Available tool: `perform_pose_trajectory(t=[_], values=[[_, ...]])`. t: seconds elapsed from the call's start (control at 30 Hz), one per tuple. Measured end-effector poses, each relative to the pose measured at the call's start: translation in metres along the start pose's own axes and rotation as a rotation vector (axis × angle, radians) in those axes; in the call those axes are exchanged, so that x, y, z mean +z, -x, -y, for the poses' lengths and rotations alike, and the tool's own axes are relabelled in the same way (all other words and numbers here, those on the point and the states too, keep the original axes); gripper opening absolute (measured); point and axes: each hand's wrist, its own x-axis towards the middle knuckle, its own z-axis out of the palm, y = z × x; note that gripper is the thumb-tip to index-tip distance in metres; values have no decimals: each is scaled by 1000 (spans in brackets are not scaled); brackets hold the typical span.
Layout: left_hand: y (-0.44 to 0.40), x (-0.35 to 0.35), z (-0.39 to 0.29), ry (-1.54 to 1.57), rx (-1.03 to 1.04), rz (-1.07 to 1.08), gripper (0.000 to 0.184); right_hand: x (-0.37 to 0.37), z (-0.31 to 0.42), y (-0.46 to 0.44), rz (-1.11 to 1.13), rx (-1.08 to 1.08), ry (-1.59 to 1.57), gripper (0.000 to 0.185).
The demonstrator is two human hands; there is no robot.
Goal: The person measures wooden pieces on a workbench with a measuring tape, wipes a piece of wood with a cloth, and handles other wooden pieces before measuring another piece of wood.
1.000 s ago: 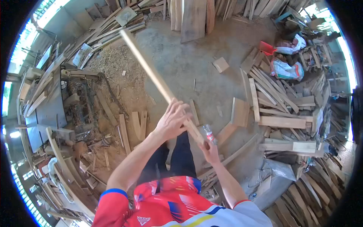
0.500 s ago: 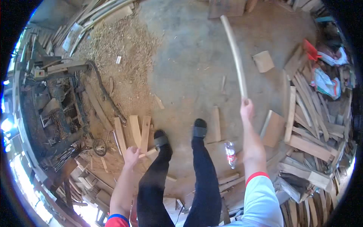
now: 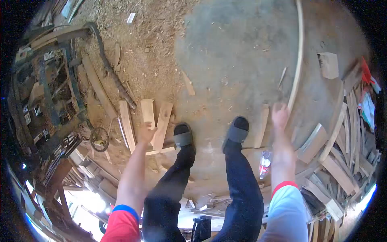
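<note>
My right hand is closed around the near end of a long, thin wooden strip. The strip stretches away from me and runs out of the top of the view. My left hand hangs with its fingers loosely apart and nothing visible in it. Below it, short boards lie on the floor by my left foot. A clear plastic bottle with a red label is beside my right forearm, and a narrow board lies left of my right hand.
On the left stands a dark metal frame with a handwheel. Wood shavings cover the floor ahead on the left. Stacked timber lines the right, near a loose wooden block and a thick board.
The view has tilted down and shifted left. My right hand still holds the strip, whose far end has left the view. My left hand has risen in view beside the short boards.
</note>
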Motion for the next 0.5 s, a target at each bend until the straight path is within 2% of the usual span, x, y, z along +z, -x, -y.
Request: perform_pose_trajectory(t=[0.03,0.07,0.1,0.17,0.27,0.3,0.37,0.4,0.47,0.5], values=[[7,-3,-32,-85,-19,24,76,11,0,26,164,0,-148,67],[17,-3,-76,-165,-34,47,86,16,4,49,208,33,-153,72],[13,15,-85,-195,-43,24,90,21,8,66,250,64,-160,76],[7,44,-83,-267,-63,-17,98,30,11,89,366,148,-105,74],[1,64,-82,-371,-104,-72,96,52,8,85,478,254,-80,71],[0,60,-89,-363,-125,-33,93,56,6,80,506,286,-82,70],[1,43,-112,-340,-176,59,89,43,22,74,319,106,-147,66],[-1,41,-110,-401,-108,47,81,33,30,80,241,21,-169,64],[-6,41,-92,-280,-87,28,78,12,63,71,141,-107,-246,60],[-9,39,-87,-222,-75,8,76,-2,77,65,193,-204,-298,60]])
